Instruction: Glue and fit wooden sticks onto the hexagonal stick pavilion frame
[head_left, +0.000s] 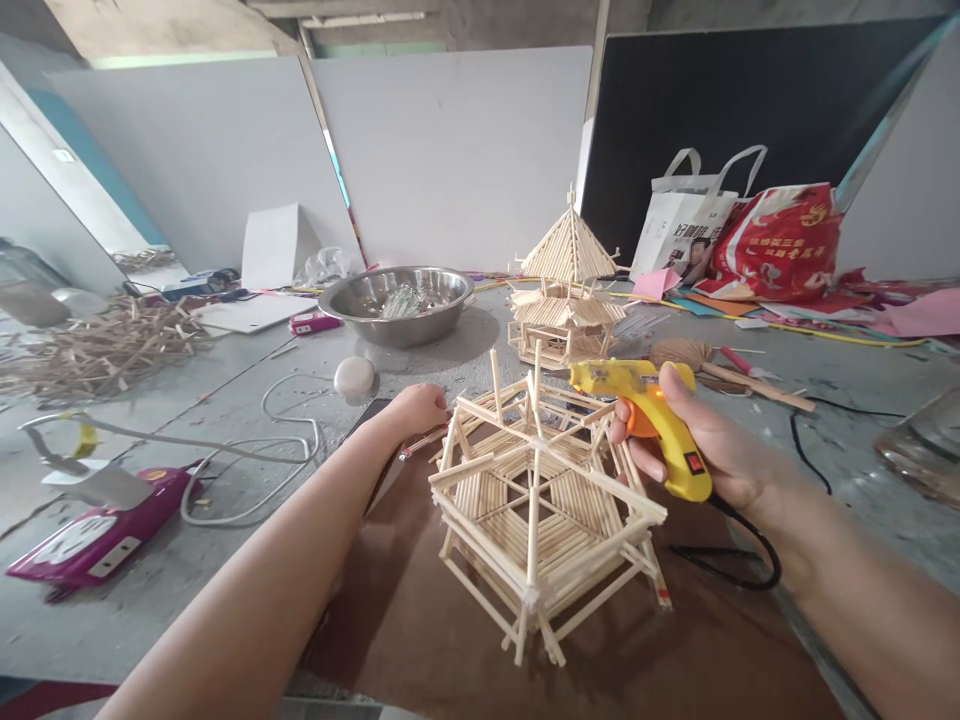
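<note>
While the right hand (716, 445) clasps one glue gun (677, 450) | left hand (421, 408) curled, hold unclear | one stick frame (533, 520), one pagoda (568, 311)

Near, a frame (532, 530) of pale wooden sticks, smooth and matt, with cloudy blobs at some joints. Right of it, a yellow glue gun (686, 455) in smooth plastic with a soft shine. Below the frame, a smooth brown board (405, 640) with a faint sheen. The grey worktop (232, 405) looks matt, rough and blotchy. Left, a power strip (97, 540) in glossy purple plastic. Far, a bowl (405, 332) of shiny metal; far right, a crinkled, glossy red bag (780, 245).
</note>
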